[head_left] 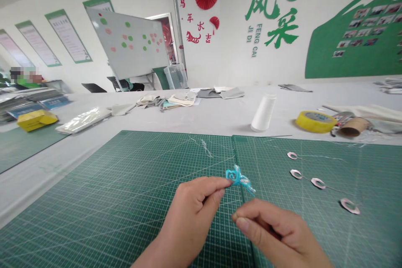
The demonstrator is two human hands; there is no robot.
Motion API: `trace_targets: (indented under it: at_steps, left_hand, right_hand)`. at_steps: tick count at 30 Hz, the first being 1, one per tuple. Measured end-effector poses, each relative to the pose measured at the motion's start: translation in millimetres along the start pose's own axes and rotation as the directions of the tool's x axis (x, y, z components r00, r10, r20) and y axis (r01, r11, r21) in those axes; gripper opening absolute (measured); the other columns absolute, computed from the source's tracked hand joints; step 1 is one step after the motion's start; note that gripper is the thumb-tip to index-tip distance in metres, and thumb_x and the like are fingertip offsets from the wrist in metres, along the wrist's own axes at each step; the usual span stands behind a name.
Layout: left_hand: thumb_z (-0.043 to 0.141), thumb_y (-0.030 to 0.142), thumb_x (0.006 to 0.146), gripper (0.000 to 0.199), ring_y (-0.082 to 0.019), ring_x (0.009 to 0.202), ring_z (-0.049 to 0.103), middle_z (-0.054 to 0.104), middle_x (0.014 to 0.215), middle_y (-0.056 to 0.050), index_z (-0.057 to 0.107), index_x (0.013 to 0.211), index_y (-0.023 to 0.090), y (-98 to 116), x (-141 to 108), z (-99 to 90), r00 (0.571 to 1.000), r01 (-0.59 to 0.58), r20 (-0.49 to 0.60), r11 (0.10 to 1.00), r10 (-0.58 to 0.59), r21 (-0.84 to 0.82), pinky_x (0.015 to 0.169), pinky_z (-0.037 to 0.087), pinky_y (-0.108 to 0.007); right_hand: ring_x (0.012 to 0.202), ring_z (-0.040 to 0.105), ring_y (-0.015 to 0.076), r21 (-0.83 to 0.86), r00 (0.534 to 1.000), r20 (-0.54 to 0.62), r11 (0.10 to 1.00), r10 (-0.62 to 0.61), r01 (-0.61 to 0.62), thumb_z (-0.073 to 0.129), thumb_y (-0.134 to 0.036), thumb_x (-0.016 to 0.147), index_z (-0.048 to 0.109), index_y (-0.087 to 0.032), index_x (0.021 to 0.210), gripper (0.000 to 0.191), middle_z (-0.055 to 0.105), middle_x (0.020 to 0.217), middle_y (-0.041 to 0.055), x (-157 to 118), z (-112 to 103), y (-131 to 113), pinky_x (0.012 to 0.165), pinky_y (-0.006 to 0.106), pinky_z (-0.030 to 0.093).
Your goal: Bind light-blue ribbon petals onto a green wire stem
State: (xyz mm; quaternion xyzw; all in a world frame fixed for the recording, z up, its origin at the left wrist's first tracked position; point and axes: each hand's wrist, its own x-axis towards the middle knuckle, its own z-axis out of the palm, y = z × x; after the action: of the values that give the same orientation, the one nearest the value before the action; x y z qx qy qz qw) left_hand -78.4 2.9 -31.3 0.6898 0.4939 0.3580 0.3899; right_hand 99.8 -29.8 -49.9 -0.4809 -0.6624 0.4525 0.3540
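Observation:
A small bright blue ornament (241, 179), shaped like a bow with shiny tails, is pinched between the thumb and forefinger of my left hand (196, 213). Just to the right and nearer to me, my right hand (279, 232) is closed in a pinch below the ornament's tails, apart from them. Whatever its fingertips hold, if anything, is too small to make out. Both hands are over the green cutting mats (150, 167), near the seam between them. Several pale pink rings (318, 183) with threads lie on the right mat.
Behind the mats stands a white thread cone (264, 113), with yellow tape (315, 122) and a cardboard roll (354, 126) to its right. Farther left are fabric pieces (182, 98), a plastic-wrapped packet (84, 120) and a yellow box (37, 120). Loose threads (206, 148) lie on the left mat.

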Motion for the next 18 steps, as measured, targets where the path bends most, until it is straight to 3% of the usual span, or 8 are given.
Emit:
trace_targets:
  at_steps: [3,7,12,18]
  left_hand:
    - [0.056,0.025,0.088,0.022,-0.011,0.054,0.046,0.054,0.057,0.003,0.073,0.101,0.02,1,4,-5.5,0.987,0.156,0.08,0.967,-0.142,-0.201,0.056,0.037,-0.023]
    - [0.057,0.027,0.085,0.016,-0.007,0.045,0.024,0.042,0.05,0.008,0.067,0.092,0.016,3,7,-11.8,0.941,0.326,0.237,0.835,-0.241,-0.444,0.045,0.019,-0.02]
    - [0.059,0.027,0.084,0.013,-0.005,0.043,0.018,0.041,0.05,0.009,0.061,0.083,0.015,3,8,-13.4,0.921,0.379,0.291,0.771,-0.26,-0.512,0.042,0.014,-0.019]
    - [0.06,0.026,0.083,0.009,-0.004,0.042,0.017,0.04,0.053,0.009,0.058,0.085,0.017,0,7,-14.3,0.898,0.426,0.37,0.685,-0.239,-0.591,0.041,0.009,-0.02]
  right_hand:
    - [0.057,0.04,0.0146,0.086,0.998,-0.047,0.996,0.038,-0.034,0.053,-0.042,0.088,0.064,-0.024,0.071,0.028,0.043,0.059,-0.004,4,1,8,0.054,0.026,0.032]
    - [0.056,0.035,0.0139,0.168,0.994,-0.086,0.984,0.067,-0.052,0.056,-0.043,0.086,0.062,-0.022,0.069,0.028,0.039,0.058,-0.0049,10,3,16,0.053,0.026,0.028]
    - [0.058,0.036,0.0139,0.207,0.986,-0.137,0.976,0.098,-0.069,0.06,-0.045,0.083,0.06,-0.021,0.064,0.031,0.041,0.059,-0.0043,12,1,13,0.054,0.025,0.031]
    - [0.052,0.023,0.0115,0.225,0.983,-0.098,0.966,0.152,-0.127,0.061,-0.049,0.083,0.058,-0.021,0.065,0.033,0.032,0.057,-0.0065,12,0,9,0.048,0.025,0.02]
